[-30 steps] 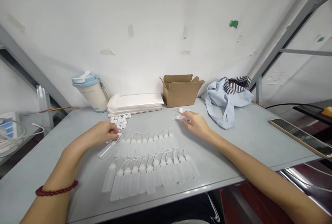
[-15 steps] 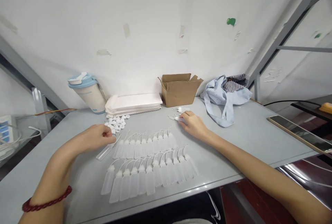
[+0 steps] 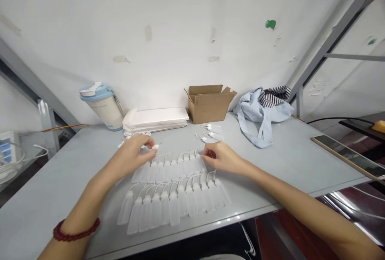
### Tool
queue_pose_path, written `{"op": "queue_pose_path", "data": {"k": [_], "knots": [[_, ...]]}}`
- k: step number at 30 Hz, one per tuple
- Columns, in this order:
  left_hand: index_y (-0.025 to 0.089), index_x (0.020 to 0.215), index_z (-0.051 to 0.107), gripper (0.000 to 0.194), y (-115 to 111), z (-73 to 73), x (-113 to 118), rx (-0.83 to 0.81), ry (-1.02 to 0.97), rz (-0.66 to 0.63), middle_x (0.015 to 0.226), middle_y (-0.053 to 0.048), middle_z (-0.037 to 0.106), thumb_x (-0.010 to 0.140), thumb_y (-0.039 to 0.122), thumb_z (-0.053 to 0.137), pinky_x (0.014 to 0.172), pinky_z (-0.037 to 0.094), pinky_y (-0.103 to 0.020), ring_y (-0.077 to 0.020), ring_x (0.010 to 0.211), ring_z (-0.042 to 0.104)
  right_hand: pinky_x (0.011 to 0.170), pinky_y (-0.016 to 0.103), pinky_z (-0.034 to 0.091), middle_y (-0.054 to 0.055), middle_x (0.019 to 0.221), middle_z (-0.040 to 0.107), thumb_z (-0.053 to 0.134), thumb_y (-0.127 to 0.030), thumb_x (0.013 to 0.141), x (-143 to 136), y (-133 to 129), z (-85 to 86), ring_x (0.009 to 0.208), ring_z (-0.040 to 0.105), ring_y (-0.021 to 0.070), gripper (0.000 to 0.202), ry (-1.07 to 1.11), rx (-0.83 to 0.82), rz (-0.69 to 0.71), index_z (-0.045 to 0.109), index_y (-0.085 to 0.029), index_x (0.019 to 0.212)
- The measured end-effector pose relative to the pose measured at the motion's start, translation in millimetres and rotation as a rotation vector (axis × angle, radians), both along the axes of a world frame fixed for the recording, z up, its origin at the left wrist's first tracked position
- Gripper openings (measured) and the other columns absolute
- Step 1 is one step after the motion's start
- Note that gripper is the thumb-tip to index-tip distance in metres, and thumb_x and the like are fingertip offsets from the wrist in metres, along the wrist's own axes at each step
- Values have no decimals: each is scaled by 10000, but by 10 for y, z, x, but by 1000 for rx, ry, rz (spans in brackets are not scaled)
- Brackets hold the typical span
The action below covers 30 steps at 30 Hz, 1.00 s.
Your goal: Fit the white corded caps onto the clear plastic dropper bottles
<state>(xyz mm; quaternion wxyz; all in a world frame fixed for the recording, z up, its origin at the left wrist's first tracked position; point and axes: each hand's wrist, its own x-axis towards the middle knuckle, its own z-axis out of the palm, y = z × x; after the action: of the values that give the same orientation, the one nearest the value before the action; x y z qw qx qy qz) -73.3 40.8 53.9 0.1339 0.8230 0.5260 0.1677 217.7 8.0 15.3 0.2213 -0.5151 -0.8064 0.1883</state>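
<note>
My left hand (image 3: 132, 153) pinches a small white cap-like piece (image 3: 155, 147) with a thin tip, held above the left end of the upper row. Under and beside it, the upper row of translucent plastic tubes with white tops and thin strings (image 3: 167, 170) lies on the table. A lower row of the same tubes (image 3: 173, 210) lies nearer the front edge. My right hand (image 3: 224, 156) is closed at the right end of the upper row, its fingertips by the last tube's top; what they hold is hidden. Several more tubes (image 3: 212, 135) lie just behind it.
A stack of white sheets (image 3: 156, 118), an open cardboard box (image 3: 209, 107) and a light blue cloth bag (image 3: 255, 111) line the wall. A cup with a blue lid (image 3: 104, 107) stands at the left. A phone (image 3: 349, 155) lies at the table's right edge.
My left hand has moved right from the white pile, now with the white piece in its fingertips. My right hand has come nearer, away from the tubes by the box, where one more now lies.
</note>
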Motion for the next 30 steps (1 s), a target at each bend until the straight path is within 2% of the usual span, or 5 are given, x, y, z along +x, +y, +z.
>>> {"op": "queue_pose_path", "data": {"k": [6, 10, 13, 23, 30], "knots": [[161, 877, 514, 72, -205, -185, 325, 336, -34, -345, 881, -70, 588, 888, 185, 447, 712, 443, -331, -214, 846, 545, 537, 220, 336, 5, 623, 598, 596, -211, 776, -75, -15, -18, 562, 516, 112, 92, -17, -105, -43, 593, -151, 707], [142, 966, 522, 125, -279, -210, 416, 473, -28, -464, 933, -78, 594, 902, 68, 445, 756, 440, -345, -207, 881, 530, 519, 220, 318, 14, 620, 609, 607, -241, 762, -84, 28, -43, 551, 512, 114, 126, -25, -131, -80, 579, -151, 679], [133, 1041, 544, 190, -288, -234, 445, 548, 3, -488, 948, -86, 587, 896, 40, 463, 761, 439, -360, -209, 868, 525, 509, 223, 306, 17, 608, 613, 601, -228, 743, -90, 55, -64, 540, 506, 113, 138, -27, -141, -108, 556, -155, 636], [113, 895, 611, 297, -305, -268, 483, 671, 143, -518, 910, -106, 614, 837, -84, 397, 685, 444, -356, -233, 851, 555, 502, 232, 300, -7, 537, 547, 609, -184, 686, -107, 103, -120, 507, 465, 108, 173, 45, -96, -166, 497, -169, 555], [131, 917, 607, 118, -336, -262, 521, 519, -158, -520, 893, -79, 641, 883, 50, 528, 742, 464, -340, -196, 851, 570, 523, 210, 380, -26, 572, 575, 574, -228, 763, -58, 59, -46, 525, 523, 103, 89, 214, -54, -162, 528, -171, 713]]}}
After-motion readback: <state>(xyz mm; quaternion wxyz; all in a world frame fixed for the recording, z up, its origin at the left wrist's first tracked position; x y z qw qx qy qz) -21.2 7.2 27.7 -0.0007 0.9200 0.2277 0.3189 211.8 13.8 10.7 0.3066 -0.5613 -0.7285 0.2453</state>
